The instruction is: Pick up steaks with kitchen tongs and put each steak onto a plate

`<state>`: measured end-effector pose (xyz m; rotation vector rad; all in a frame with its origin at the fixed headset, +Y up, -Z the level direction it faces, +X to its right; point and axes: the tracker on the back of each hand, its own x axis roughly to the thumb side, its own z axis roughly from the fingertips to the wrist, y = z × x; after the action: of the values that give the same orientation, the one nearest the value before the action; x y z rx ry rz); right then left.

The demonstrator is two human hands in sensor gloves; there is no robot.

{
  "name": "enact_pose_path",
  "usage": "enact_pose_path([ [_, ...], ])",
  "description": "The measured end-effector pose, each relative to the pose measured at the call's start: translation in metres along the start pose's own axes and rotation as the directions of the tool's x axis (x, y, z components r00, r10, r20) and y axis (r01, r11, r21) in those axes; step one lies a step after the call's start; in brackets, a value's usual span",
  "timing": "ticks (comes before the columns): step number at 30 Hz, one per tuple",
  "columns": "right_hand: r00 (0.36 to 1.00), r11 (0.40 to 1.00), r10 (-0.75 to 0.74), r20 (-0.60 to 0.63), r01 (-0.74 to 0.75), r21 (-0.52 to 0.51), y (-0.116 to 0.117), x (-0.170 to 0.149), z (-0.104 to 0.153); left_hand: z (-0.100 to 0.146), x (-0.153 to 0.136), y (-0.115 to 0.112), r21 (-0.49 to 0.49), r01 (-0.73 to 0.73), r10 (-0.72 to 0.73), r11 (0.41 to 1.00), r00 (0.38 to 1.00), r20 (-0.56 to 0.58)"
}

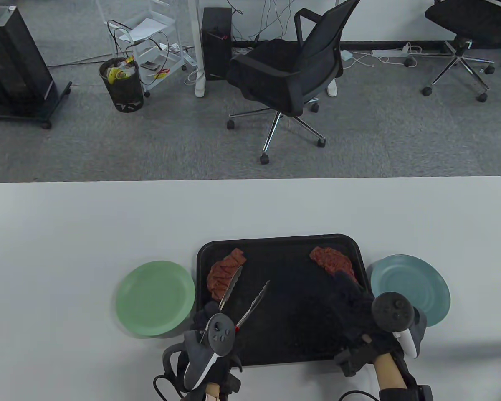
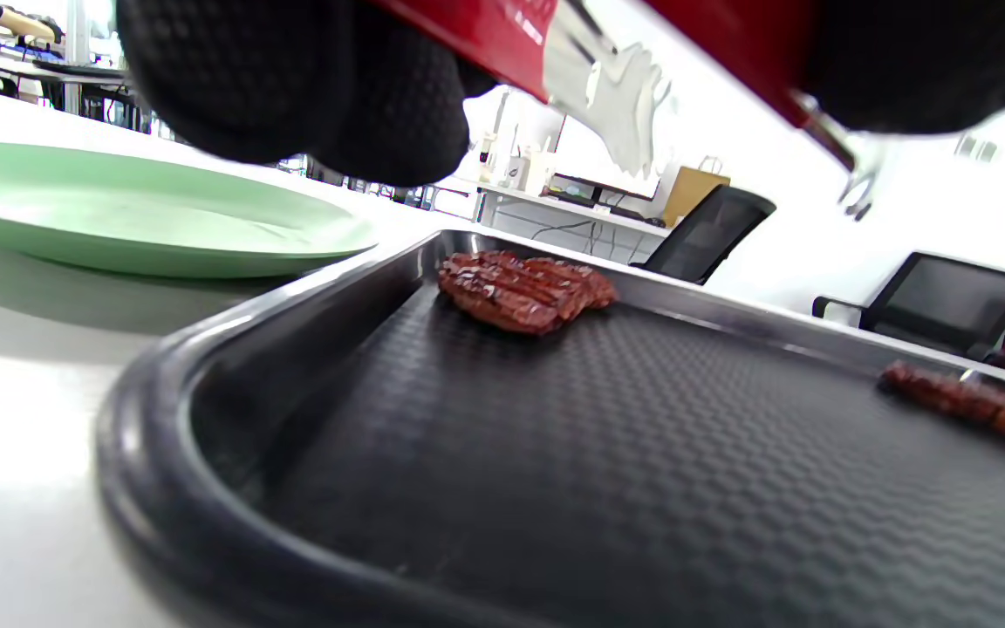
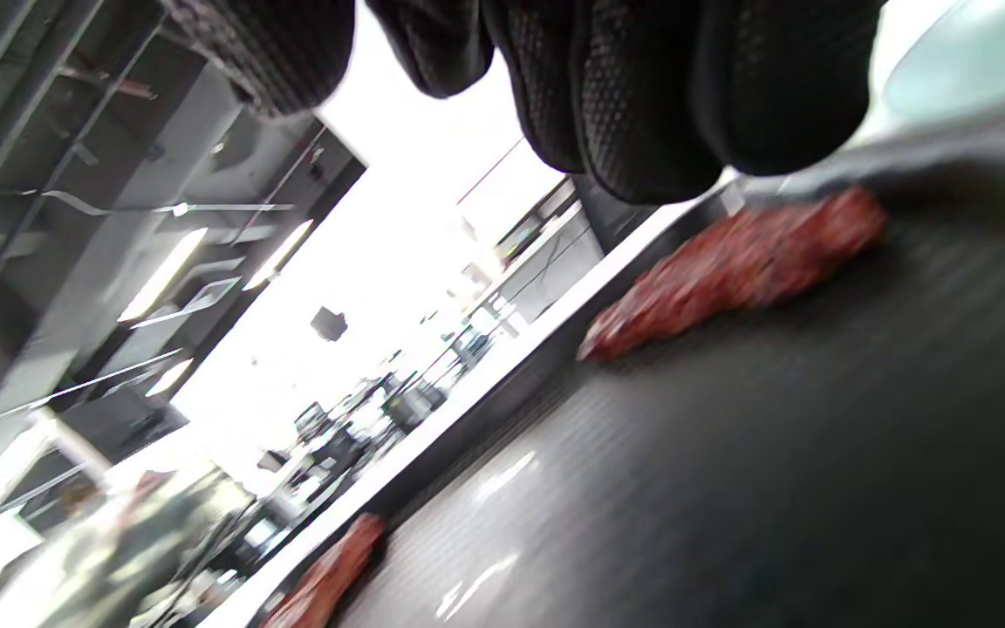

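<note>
Steak (image 1: 221, 279) under tongs (image 1: 244, 298), beyond fingers (image 2: 363, 96)

Both hands wore black gloves of a finely dotted knit, plain on the left hand's fingers (image 2: 293, 87) and the right hand's fingers (image 3: 642, 87). A dark grey tracker (image 1: 219, 334) with small round buttons and a pale grey handle was strapped to the left hand (image 1: 208, 346). The right hand (image 1: 359, 317) carried a black tracker (image 1: 391, 311) with a white handle. Behind that tracker showed bare forearm skin, a black cuff and thin black cables.
</note>
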<state>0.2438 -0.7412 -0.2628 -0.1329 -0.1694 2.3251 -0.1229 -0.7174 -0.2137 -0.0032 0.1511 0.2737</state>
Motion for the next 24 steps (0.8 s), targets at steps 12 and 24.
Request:
enact_pose_path([
  [12,0.636,0.792,0.477,-0.606,-0.611,-0.018,-0.109,-0.088,-0.011,0.001,0.001,0.006,0.003,-0.087,0.087,0.996,0.996,0.014],
  [24,0.653,0.93,0.274,-0.706,-0.366,0.022,-0.093,-0.133,-0.038,-0.002,0.0,0.002,-0.03,-0.08,0.08,0.996,0.997,-0.006],
])
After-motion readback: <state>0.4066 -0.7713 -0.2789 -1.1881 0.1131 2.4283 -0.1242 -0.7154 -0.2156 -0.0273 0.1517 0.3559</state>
